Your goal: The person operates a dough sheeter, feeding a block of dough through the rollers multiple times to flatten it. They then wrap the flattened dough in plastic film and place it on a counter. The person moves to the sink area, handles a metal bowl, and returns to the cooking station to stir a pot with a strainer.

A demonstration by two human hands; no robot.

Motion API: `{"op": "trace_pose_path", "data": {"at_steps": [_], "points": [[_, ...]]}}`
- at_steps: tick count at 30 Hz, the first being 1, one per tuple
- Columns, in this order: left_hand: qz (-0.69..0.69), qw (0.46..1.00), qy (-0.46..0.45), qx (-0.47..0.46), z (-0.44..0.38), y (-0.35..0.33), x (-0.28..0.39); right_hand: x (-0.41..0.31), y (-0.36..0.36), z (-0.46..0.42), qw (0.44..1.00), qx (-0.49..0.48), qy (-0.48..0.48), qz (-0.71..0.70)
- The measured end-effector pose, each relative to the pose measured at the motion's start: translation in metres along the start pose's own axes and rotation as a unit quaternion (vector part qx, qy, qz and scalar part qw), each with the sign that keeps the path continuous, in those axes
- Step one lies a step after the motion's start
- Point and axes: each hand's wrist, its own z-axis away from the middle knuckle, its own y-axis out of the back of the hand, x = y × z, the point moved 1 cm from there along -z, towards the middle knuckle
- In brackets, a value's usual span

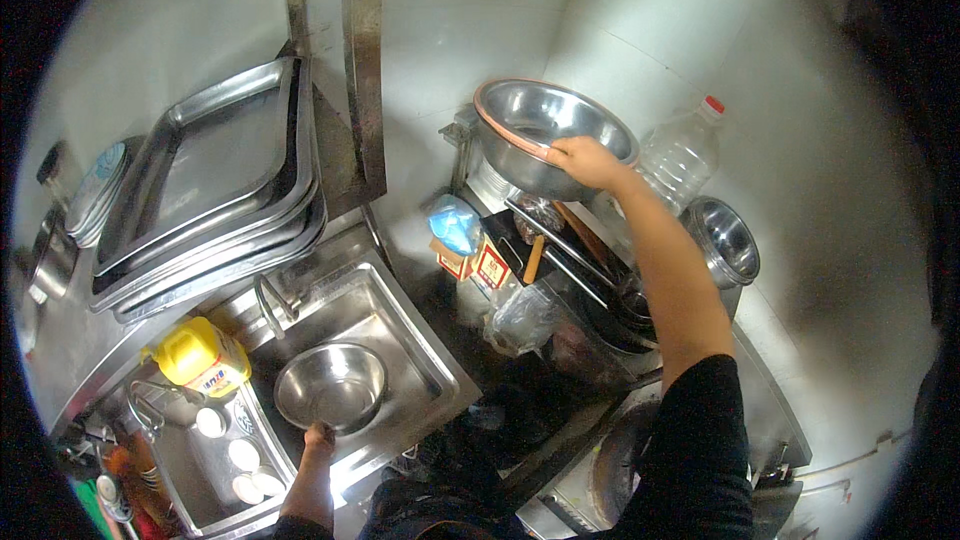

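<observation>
My left hand (319, 438) grips the near rim of a stainless steel bowl (330, 382), which is over the right basin of a steel sink (401, 337). The inside of this bowl shows no contents. My right arm is stretched forward, and my right hand (589, 161) holds the near rim of a large, deep steel basin (514, 165). A copper-coloured band (499, 120) runs along that basin's rim. Whether the large basin rests on something or is lifted cannot be told.
Stacked steel trays (217, 165) stand behind the sink. A yellow jug (202, 356) sits beside the faucet (270, 307). White cups (244, 454) lie in the left basin. Right of the large basin are a clear plastic bottle (681, 161) and nested steel bowls (724, 240). Bags and small boxes (491, 266) crowd below.
</observation>
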Motion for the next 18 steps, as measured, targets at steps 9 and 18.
{"op": "trace_pose_path", "data": {"at_steps": [9,18], "points": [[-0.348,0.902,-0.253,-0.035,0.117,-0.165,0.055,-0.002,0.047,-0.021,0.999,-0.030,0.015,-0.020],[-0.380,0.816,-0.368,-0.235,0.304,-0.609,0.220,-0.022,0.092,-0.006,0.993,0.079,0.069,-0.051]]}}
